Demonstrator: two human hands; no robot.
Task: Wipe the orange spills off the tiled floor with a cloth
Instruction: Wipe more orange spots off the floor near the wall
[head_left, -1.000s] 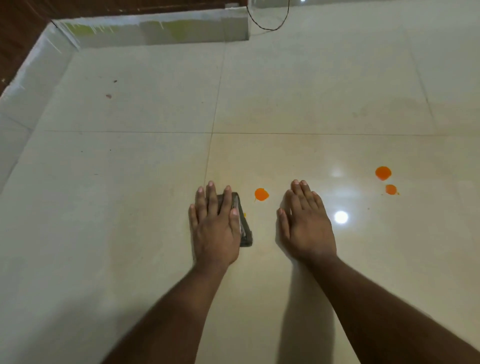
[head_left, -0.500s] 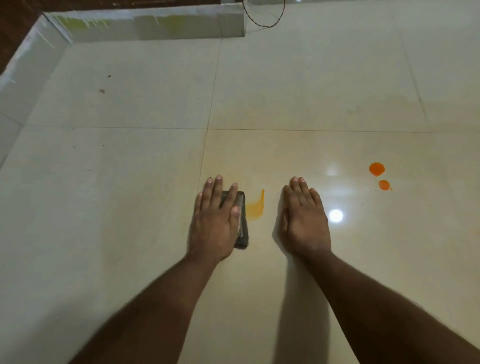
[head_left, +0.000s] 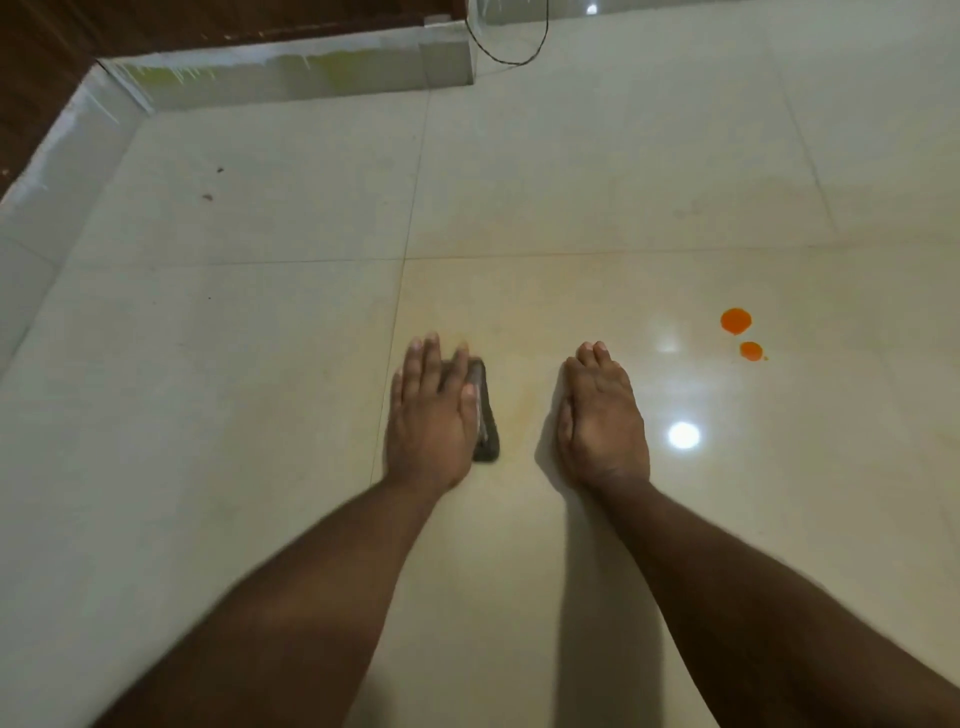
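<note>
At frame centre we see the left hand (head_left: 430, 415) pressing flat, fingers straight, on a dark cloth (head_left: 485, 415) on the tiled floor (head_left: 260, 364); the right hand (head_left: 602, 415) rests flat, released. Two orange spills (head_left: 736, 320) lie at right.

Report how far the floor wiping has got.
Done: between the hands only a faint yellowish smear shows. In hand: left hand presses the cloth flat; right hand rests on the floor. Left: two orange spots, untouched.
</note>
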